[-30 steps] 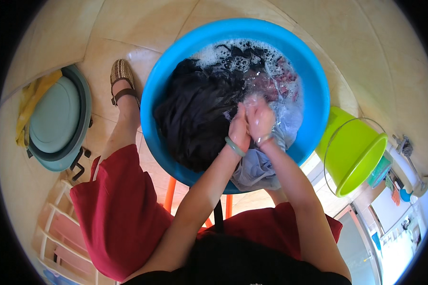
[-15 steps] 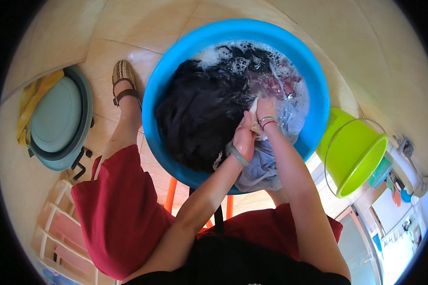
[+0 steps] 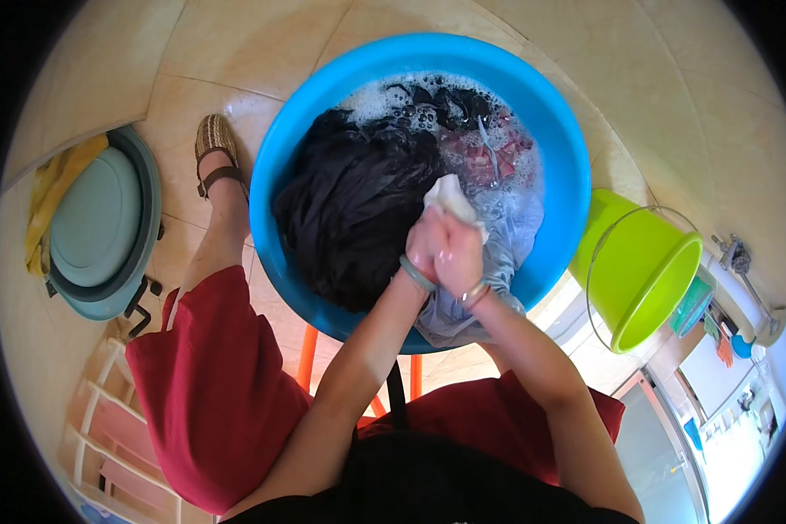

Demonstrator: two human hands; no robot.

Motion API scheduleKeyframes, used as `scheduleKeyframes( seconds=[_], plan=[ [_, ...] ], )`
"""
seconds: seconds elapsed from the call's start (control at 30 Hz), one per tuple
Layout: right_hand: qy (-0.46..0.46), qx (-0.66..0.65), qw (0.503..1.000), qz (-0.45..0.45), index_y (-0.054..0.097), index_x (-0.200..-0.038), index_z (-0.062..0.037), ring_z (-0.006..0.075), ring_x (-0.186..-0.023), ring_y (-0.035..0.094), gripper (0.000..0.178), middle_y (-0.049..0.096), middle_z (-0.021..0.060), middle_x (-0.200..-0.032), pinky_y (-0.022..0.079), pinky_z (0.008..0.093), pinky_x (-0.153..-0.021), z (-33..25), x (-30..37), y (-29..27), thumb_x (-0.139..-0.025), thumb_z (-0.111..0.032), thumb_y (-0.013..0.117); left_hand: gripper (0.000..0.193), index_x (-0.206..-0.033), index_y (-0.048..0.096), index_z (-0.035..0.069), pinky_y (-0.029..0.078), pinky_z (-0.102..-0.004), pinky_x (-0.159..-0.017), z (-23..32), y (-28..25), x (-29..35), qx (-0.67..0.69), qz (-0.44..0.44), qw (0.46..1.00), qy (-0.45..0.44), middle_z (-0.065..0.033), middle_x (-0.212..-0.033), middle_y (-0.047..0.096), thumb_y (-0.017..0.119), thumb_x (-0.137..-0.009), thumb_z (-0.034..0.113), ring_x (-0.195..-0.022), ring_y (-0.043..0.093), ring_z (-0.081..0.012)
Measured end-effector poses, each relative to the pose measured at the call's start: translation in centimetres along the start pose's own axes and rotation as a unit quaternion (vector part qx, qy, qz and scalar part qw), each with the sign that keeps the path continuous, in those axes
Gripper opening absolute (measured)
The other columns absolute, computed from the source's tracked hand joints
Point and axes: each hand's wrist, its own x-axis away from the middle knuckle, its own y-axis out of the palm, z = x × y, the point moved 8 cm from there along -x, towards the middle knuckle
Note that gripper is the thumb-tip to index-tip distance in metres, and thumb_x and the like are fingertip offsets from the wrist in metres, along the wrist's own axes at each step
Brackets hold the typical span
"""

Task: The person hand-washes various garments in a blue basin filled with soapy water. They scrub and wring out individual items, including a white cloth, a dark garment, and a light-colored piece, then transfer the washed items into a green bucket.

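A white cloth (image 3: 450, 194) is bunched between my two hands, over the near middle of a wide blue basin (image 3: 569, 166). My left hand (image 3: 422, 244), below which a pale green bangle sits, presses against my right hand (image 3: 459, 255). Both are closed around the cloth, whose end sticks out past the fingers. Wet black clothing (image 3: 349, 205) heaps up on the basin's left side. To the right, a dark red patterned cloth (image 3: 489, 157) lies in sudsy water (image 3: 371, 99), and a pale blue-grey cloth (image 3: 513, 234) spreads down to the near rim.
A lime-green bucket (image 3: 637, 271) with a wire handle tilts right of the basin. At the left stand a grey-green folding tub (image 3: 100, 218) with a yellow cloth (image 3: 57, 196) and a white rack (image 3: 105, 410). Orange legs (image 3: 307, 356) show under the basin.
My right hand has come up out of the water, toward me and left, and now meets my left hand. The white cloth has been lifted and bunched between them.
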Motion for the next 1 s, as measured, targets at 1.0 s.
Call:
scheduleKeyframes(
  seconds=[1.0],
  plan=[
    [0.043, 0.082, 0.984, 0.15, 0.059, -0.075, -0.0049, 0.0335, -0.059, 0.057, 0.027, 0.058, 0.019, -0.063, 0.047, 0.0411, -0.059, 7.7, -6.5, -3.6, -0.09, -0.027, 0.054, 0.051, -0.137, 0.04, 0.006, 0.037, -0.034, -0.101, 3.2, 6.3, 2.8, -0.003, -0.052, 0.999, -0.014, -0.0071, -0.133, 0.05, 0.032, -0.1, 0.04, -0.12, 0.048, -0.02]
  ],
)
